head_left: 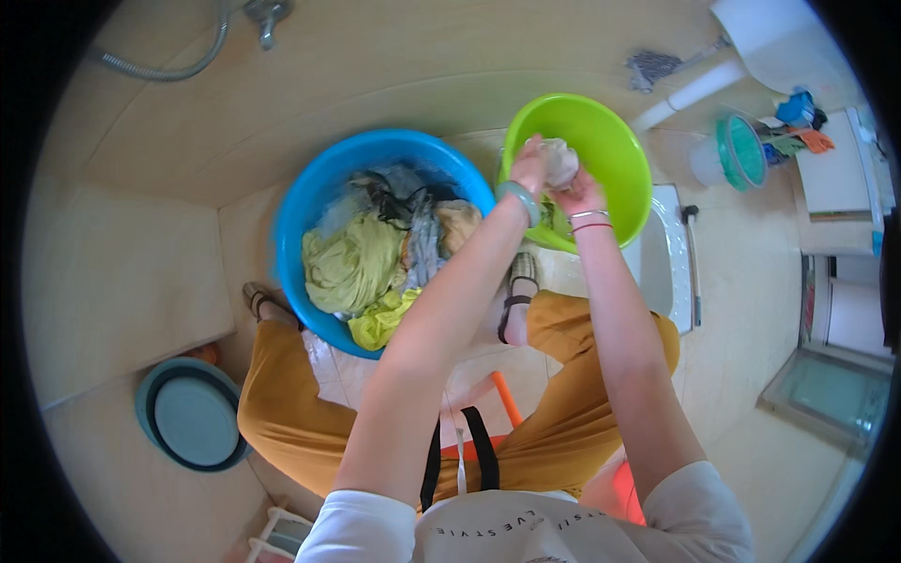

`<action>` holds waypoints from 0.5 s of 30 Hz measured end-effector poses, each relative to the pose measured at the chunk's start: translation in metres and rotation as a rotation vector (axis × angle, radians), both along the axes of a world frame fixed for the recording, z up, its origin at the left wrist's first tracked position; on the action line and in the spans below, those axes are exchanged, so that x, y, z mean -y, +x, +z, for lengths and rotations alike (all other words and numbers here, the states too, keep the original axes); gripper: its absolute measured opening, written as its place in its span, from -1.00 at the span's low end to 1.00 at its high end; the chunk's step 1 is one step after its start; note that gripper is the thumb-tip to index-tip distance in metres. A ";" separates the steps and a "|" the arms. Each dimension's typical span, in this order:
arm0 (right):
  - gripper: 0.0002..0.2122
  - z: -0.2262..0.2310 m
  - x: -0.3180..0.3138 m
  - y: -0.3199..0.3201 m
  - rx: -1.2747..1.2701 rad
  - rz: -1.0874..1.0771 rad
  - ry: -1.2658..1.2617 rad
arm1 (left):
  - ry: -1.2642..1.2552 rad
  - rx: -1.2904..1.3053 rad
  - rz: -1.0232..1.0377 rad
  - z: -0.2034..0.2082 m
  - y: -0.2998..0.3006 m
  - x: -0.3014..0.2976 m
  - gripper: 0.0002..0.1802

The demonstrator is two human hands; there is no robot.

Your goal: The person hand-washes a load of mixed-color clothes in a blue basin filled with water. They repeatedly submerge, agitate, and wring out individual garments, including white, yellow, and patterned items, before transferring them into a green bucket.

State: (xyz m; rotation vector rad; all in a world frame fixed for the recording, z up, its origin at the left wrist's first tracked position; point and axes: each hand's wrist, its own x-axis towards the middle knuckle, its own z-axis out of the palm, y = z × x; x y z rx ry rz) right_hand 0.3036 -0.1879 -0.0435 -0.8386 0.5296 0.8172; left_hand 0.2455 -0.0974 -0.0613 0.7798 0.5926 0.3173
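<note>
Over the lime-green basin [615,141], my left hand [531,165] and my right hand [583,193] are closed on a small bunched white cloth [560,163]. My left hand is on the cloth's left side, and my right hand grips it from below right. Some fingers are hidden behind the cloth and the hands. Left of my arms stands a blue basin [380,144] heaped with wet laundry: a pale green garment [352,263], a bright yellow cloth [383,319], a beige piece [458,223] and grey and dark fabrics. My left forearm crosses its right edge.
A grey-green basin [195,418] sits at the lower left. Beyond the lime-green basin are a white squat toilet [664,253], a white pipe [699,91], a grey mop head [652,68] and a green-rimmed bucket [741,153]. A shower hose [169,70] hangs at the upper left.
</note>
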 end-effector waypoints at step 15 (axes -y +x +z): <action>-0.65 0.003 -0.096 -0.090 0.768 0.477 -0.209 | -0.120 -0.156 0.440 -0.009 -0.128 -0.078 -0.71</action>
